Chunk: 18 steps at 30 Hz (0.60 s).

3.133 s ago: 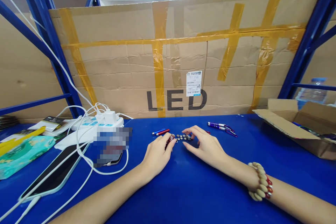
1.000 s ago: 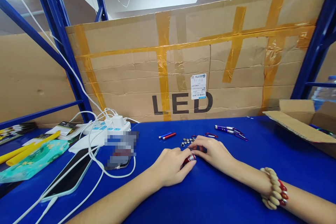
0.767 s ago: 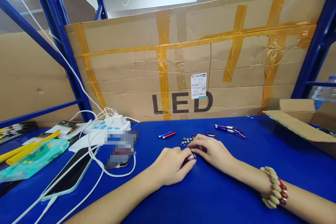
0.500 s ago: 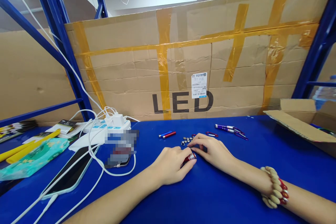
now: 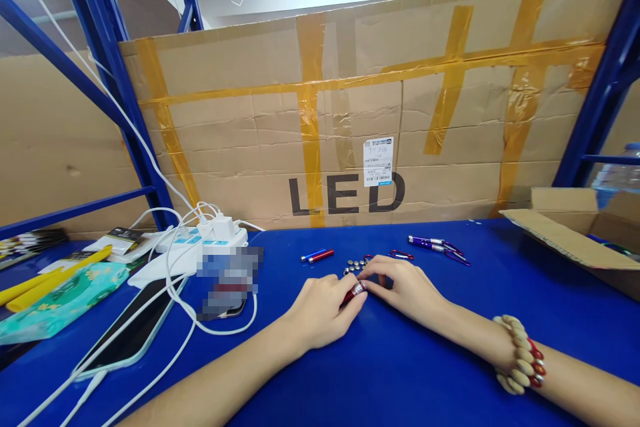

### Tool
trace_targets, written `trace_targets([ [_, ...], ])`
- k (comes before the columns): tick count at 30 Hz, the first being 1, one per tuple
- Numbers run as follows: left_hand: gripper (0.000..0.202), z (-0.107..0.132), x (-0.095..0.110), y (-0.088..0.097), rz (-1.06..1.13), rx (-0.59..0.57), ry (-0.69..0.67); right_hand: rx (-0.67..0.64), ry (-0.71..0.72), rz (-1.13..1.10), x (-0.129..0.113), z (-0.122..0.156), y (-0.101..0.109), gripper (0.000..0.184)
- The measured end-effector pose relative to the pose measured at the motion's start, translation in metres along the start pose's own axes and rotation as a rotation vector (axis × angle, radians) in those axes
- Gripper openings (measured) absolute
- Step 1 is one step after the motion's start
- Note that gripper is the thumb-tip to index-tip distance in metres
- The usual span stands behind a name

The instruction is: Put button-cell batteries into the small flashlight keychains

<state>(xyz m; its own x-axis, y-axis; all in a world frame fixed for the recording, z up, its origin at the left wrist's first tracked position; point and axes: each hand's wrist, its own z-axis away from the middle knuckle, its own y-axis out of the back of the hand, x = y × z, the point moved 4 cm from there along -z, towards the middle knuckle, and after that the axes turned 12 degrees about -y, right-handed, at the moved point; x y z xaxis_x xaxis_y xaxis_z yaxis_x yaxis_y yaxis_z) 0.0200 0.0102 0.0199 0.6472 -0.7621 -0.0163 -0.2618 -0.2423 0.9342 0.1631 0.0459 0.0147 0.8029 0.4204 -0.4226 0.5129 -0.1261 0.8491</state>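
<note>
My left hand [image 5: 327, 310] is closed around a small red metal tube with a silver end [image 5: 354, 292], shaped like a mini flashlight body. My right hand [image 5: 400, 283] has its thumb and fingertips pinched together right at the tube's silver end; whatever they pinch is too small to make out. Just beyond the fingertips lie several silver button cells [image 5: 356, 263]. A red tube [image 5: 321, 256] and a blue tube [image 5: 313, 255] rest side by side past my left hand. Behind my right hand lies a red carabiner clip [image 5: 401, 255].
Purple mini flashlights with clips [image 5: 435, 245] lie at the back right, near an open cardboard box [image 5: 565, 233]. On the left are a phone [image 5: 130, 323], white cables, a power strip [image 5: 225, 237] and a green packet [image 5: 70, 303]. A large cardboard sheet [image 5: 240, 147] stands behind.
My left hand has turned the red tube and brought its silver end against my right fingertips. My right hand stays almost in place.
</note>
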Motion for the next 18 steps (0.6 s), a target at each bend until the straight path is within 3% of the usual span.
trace_targets([
  [18, 0.028, -0.0008, 0.0, 0.0028, 0.009, 0.005, 0.03, 0.029, 0.053, -0.053, -0.0001, 0.0006, 0.0001, 0.017],
])
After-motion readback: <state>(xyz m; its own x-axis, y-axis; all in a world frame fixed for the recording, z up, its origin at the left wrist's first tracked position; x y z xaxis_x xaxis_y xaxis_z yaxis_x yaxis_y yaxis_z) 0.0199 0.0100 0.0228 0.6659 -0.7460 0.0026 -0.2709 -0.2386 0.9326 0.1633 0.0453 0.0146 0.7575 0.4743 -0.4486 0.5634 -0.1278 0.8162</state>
